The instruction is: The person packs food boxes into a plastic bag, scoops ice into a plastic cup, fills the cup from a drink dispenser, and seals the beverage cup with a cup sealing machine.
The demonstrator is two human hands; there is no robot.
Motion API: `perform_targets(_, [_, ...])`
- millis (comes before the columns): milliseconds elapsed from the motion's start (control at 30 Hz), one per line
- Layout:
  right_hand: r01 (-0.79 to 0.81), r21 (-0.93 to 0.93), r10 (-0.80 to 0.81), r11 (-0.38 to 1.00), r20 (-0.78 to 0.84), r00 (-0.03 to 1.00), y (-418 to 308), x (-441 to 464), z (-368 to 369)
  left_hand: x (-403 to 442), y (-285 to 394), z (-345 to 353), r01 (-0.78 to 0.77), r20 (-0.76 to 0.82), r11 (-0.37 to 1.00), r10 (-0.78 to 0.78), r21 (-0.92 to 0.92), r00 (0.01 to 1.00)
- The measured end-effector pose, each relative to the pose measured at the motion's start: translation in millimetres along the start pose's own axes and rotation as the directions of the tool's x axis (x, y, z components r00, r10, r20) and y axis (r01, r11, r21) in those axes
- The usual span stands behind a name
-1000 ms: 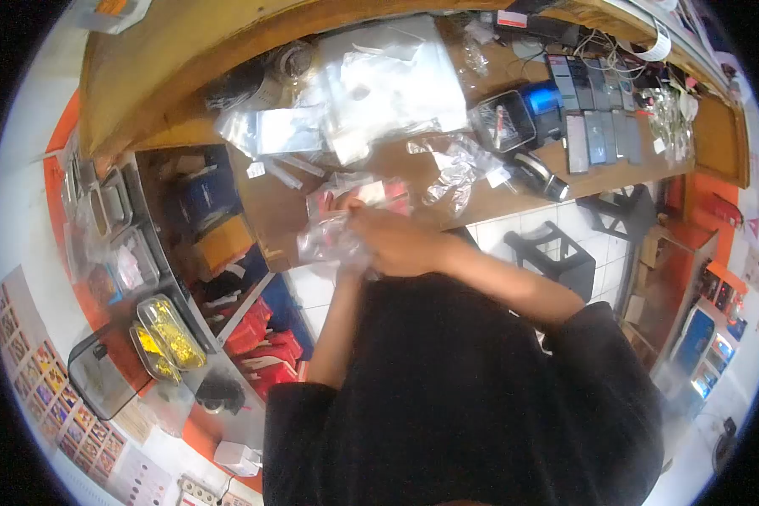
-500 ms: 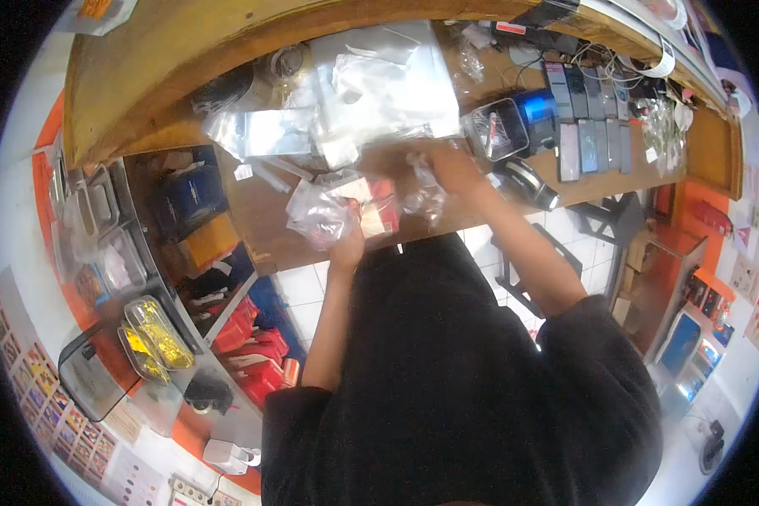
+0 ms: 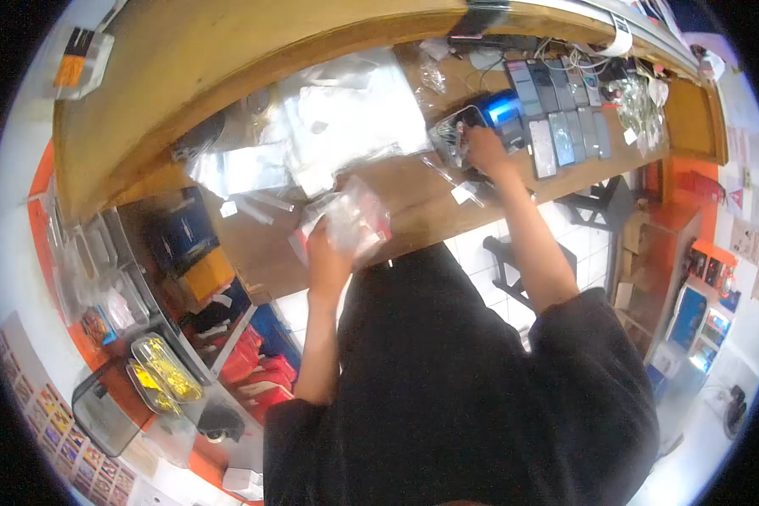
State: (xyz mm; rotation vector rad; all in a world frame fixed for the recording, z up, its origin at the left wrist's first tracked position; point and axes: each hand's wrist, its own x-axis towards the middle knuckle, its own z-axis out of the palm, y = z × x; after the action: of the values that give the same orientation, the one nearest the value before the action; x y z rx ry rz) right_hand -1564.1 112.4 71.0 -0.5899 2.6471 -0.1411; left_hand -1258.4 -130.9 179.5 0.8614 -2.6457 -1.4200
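My left hand (image 3: 329,257) is closed on a clear plastic packet with red and white contents (image 3: 356,221), near the front edge of the wooden table (image 3: 422,207). Farther right, my right hand (image 3: 484,148) reaches into a dark-rimmed clear container (image 3: 447,135). Its fingers are bent at small items inside, and what they hold, if anything, is too small to make out. Clear wrappers with a white tag (image 3: 462,192) lie just in front of the container. A stack of shiny clear plastic sheets (image 3: 350,114) lies behind the packet.
Rows of phones (image 3: 561,105) lie right of the container, with cables (image 3: 573,57) behind. A wooden shelf edge (image 3: 312,52) runs above the table. Black stools (image 3: 514,266) stand below at the right. Trays with yellow items (image 3: 167,371) are at the left.
My hands were together at the packet, then my right hand moved right across the table to the container. My left hand has kept the packet. The view has shifted slightly.
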Motion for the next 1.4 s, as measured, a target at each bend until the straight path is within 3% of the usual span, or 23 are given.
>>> perform_targets(33, [0.032, -0.048, -0.033, 0.998, -0.011, 0.999, 0, 1, 12, 5, -2, -4, -0.089, 0.021, 0.973, 0.096, -0.213, 0.995])
perform_targets(100, [0.054, -0.086, -0.056, 0.995, -0.020, 0.998, -4, 4, 21, 3, -24, 1, -0.345, -0.064, 0.936, 0.349, 0.070, 0.935])
perform_targets(167, [0.010, -0.036, -0.014, 0.999, -0.139, 0.990, -3, 7, 26, 1, -33, -3, -0.329, 0.144, 0.943, 0.320, 0.044, 0.936])
perform_targets(200, [0.087, -0.125, -0.101, 0.988, -0.109, 0.989, 1, 7, 27, -3, -30, -5, -0.335, 0.159, 0.941, 0.324, 0.050, 0.933])
perform_targets(267, [0.062, -0.095, -0.070, 0.993, -0.076, 0.995, 0, 3, 22, -5, -17, -8, -0.090, 0.167, 0.957, 0.139, -0.275, 0.976])
perform_targets(400, [-0.029, -0.078, 0.024, 0.997, -0.063, 0.998, -19, -5, -8, -11, -39, 8, -0.241, 0.016, 0.946, 0.250, -0.216, 0.968])
perform_targets(500, [0.024, -0.194, -0.021, 0.981, 0.021, 1.000, -39, -23, -51, -16, -42, 13, -0.063, 0.058, 0.883, 0.102, -0.465, 0.993])
perform_targets(567, [0.070, -0.248, -0.064, 0.966, 0.031, 0.997, -29, -21, -51, -15, -35, 11, -0.252, 0.017, 0.906, 0.274, -0.340, 0.962])
perform_targets(700, [0.170, -0.270, -0.144, 0.948, 0.115, 0.983, -27, -22, -40, -18, -38, 14, -0.249, 0.028, 0.903, 0.276, -0.350, 0.961])
perform_targets(900, [-0.028, -0.140, 0.025, 0.990, -0.024, 0.999, -16, -4, 7, -18, -44, 14, -0.252, 0.050, 0.913, 0.282, -0.320, 0.958])
perform_targets(967, [-0.035, -0.110, 0.034, 0.993, -0.012, 0.999, -16, -5, 3, -21, -50, 14, -0.419, 0.032, 0.904, 0.422, -0.080, 0.906])
perform_targets(1000, [-0.063, -0.067, 0.064, 0.996, 0.003, 0.998, -16, -3, 4, -21, -53, 17, -0.433, 0.034, 0.898, 0.436, -0.081, 0.899])
perform_targets(1067, [-0.110, 0.001, 0.110, 0.994, -0.037, 0.993, -19, -3, 8, -24, -62, 21, -0.199, 0.065, 0.902, 0.241, -0.382, 0.968])
perform_targets(1100, [-0.118, 0.006, 0.119, 0.993, -0.041, 0.992, -20, -4, 13, -23, -67, 22, -0.204, 0.072, 0.902, 0.248, -0.380, 0.966])
perform_targets(1167, [-0.165, 0.035, 0.168, 0.986, -0.129, 0.977, -19, -1, 22, -20, -80, 20, -0.430, 0.084, 0.899, 0.436, -0.081, 0.896])
perform_targets(1200, [-0.172, 0.043, 0.176, 0.984, -0.130, 0.976, -16, 1, 21, -22, -103, 25, -0.435, 0.093, 0.897, 0.440, -0.078, 0.893])
perform_targets(1300, [-0.110, 0.030, 0.112, 0.993, -0.041, 0.993, -20, -4, 9, -33, -149, 33, -0.233, 0.273, 0.930, 0.155, 0.284, 0.950])
perform_targets(1367, [-0.137, -0.033, 0.138, 0.990, 0.034, 0.990, -30, -12, -22, -31, -148, 39, -0.197, 0.275, 0.947, 0.125, 0.252, 0.953])
perform_targets(1400, [-0.121, -0.065, 0.125, 0.990, 0.055, 0.991, -38, -22, -41, -29, -141, 41, -0.203, 0.255, 0.970, 0.164, 0.135, 0.953])
